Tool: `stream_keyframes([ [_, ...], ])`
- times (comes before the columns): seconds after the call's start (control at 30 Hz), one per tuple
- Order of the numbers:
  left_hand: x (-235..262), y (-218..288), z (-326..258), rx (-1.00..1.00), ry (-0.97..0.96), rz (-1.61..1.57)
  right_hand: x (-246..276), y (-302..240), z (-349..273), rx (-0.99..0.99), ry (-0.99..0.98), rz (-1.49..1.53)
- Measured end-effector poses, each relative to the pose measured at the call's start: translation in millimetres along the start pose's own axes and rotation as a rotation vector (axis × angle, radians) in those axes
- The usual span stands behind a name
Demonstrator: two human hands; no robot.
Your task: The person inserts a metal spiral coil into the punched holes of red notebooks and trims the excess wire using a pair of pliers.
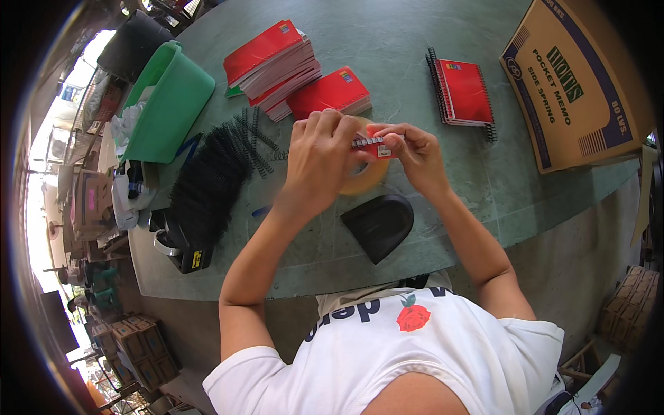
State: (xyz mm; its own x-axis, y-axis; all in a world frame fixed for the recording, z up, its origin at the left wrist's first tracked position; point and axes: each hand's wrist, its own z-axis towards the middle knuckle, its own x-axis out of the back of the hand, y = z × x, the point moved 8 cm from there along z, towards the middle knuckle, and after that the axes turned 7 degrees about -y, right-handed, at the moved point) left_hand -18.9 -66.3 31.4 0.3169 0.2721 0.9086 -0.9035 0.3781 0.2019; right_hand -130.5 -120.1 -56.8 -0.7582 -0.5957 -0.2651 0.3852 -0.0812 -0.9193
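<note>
Above a green table (429, 76), seen from a head-worn camera looking down, two bare hands meet in the middle of the view. Between them is a small red notepad (377, 145) with a dark spiral coil along one edge. The notepad is held clear of the table, just above a roll of clear tape (366, 178). Its long axis runs left to right, and the coil edge faces the left hand (319, 160). That hand curls over the coil end with its fingers pressed together, pinching the left part of the pad. The right hand (415, 155) pinches the opposite end between thumb and fingertips. Both hands touch the pad, so neither is nearer; the left one covers more of it.

Below the hands, a black wedge-shaped object (379, 225) lies on the table. To the left sits a heap of loose black spiral coils (211, 183), and beyond that a green plastic tub (169, 104). Further up the table are stacks of red notebooks (277, 66), with a single spiral-bound red notebook (465, 91) to the right. A brown cardboard box (574, 83) stands at the far right. The person wears a white shirt (429, 360) with a red rose printed on it.
</note>
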Motion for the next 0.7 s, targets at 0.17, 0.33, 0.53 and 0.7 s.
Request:
stream_keyframes([
  [0.17,-12,-5,-1,-0.001,-0.074,0.002,0,-13,-4,0.057,0.043,-0.038],
  [0.33,-11,0,5,0.016,-0.061,-0.126,14,-7,-10,0.078,0.101,-0.109],
  [0.53,-15,21,16,-0.125,0.024,-0.228,28,13,-19,-0.05,0.139,-0.245],
  [0.7,-31,23,22,-0.162,-0.044,-0.33,27,-1,-19,0.02,0.149,-0.466],
])
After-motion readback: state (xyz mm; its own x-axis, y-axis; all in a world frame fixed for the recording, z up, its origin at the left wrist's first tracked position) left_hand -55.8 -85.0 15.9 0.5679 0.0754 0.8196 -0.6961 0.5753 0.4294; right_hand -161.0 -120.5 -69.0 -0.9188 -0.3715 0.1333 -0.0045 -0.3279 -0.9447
